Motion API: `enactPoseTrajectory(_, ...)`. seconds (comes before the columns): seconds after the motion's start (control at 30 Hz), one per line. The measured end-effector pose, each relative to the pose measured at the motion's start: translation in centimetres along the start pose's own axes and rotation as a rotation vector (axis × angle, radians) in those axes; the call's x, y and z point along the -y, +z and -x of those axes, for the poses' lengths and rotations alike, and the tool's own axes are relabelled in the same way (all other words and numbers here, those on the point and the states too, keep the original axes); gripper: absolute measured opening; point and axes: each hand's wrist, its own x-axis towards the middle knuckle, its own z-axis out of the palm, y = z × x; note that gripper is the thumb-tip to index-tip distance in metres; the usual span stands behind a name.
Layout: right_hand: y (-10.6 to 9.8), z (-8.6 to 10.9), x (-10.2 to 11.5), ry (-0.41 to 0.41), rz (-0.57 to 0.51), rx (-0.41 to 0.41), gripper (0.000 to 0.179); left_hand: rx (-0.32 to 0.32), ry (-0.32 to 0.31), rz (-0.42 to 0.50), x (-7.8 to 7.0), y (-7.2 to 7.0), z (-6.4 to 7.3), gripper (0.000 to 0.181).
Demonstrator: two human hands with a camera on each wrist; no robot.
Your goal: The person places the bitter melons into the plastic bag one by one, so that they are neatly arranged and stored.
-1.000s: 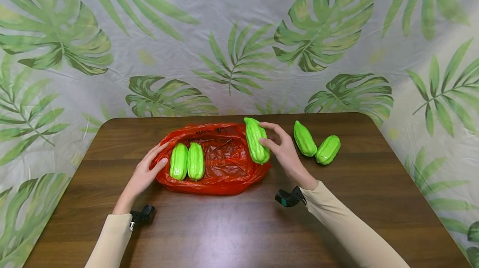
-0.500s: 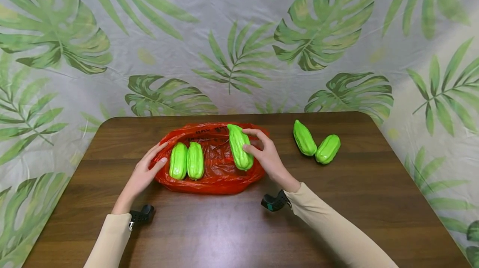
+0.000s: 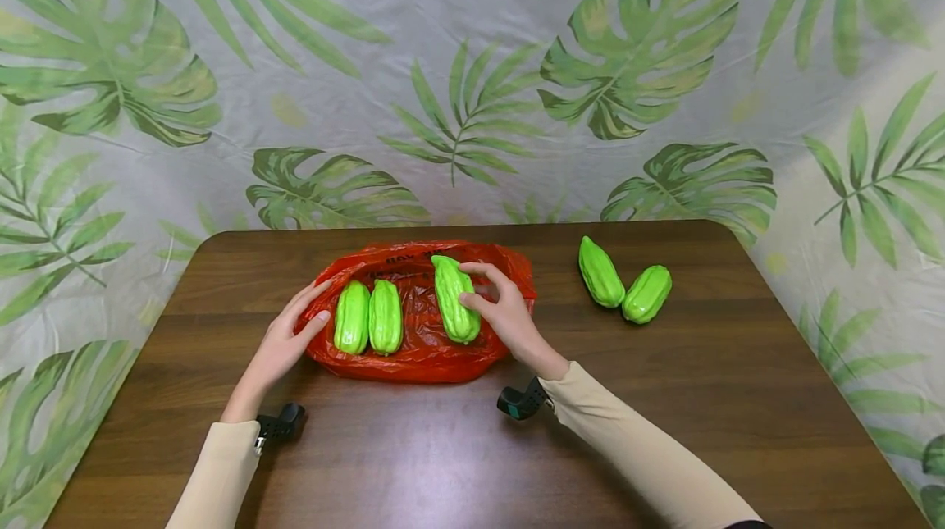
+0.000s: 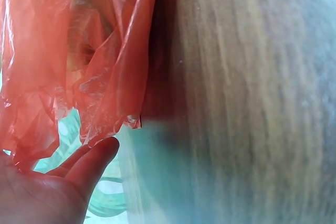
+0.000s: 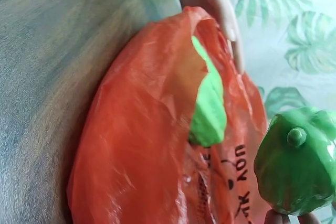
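Note:
My right hand [image 3: 509,320] grips a bright green, ridged bitter melon [image 3: 453,299], thumb on its near side, over the right half of an open red plastic bag [image 3: 428,369]. In the right wrist view this bitter melon [image 5: 296,166] shows its blunt, stubbed end, with fingertips at its lower edge. Two more bitter melons [image 3: 352,317] lie side by side in the bag's left half. At the bag's left rim, my left hand [image 3: 284,340] holds the plastic between thumb and fingers. The left wrist view has the thin red film hanging over that hand [image 4: 47,192].
Two other bitter melons, one pointed [image 3: 601,273] and one blunter [image 3: 647,295], lie on the brown wooden table [image 3: 738,365] to the right of the bag. Behind the table's far edge hangs a leaf-patterned cloth [image 3: 472,86].
My right hand has carried the bitter melon leftward and slightly nearer, from the bag's right rim to over its inside. The left hand keeps its place on the rim.

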Motion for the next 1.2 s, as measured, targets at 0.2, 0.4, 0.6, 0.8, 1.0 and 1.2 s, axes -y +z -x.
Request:
enactPoseTrajectory(0.2,0.9,0.5,1.6,0.03,0.007,0.009,0.041,-0.004,0.013,-0.002,-0.1,0.0,0.0,0.051)
enactPoseTrajectory(0.4,1.6,-0.4,-0.6,0.038,-0.006,-0.007,0.04,0.0,0.004,0.002,-0.2,0.0,0.0,0.052)
enactPoseTrajectory(0.6,2.4,-1.0,-2.0,0.04,0.015,-0.043,0.038,0.01,-0.015,0.005,-0.2,-0.1,0.0,0.052)
enactPoseTrajectory(0.8,3.0,-1.2,-2.4,0.045,0.053,-0.043,0.037,0.015,-0.021,0.006,-0.3,-0.1,0.0,0.053)
enactPoseTrajectory(1.0,3.5,-1.5,-2.8,0.053,0.079,-0.03,0.039,0.011,-0.011,0.005,-0.2,0.0,0.0,0.053)
enactPoseTrajectory(1.2,3.9,-2.2,-3.7,0.046,0.104,-0.034,0.039,-0.006,0.015,-0.005,0.0,0.0,-0.1,0.051)
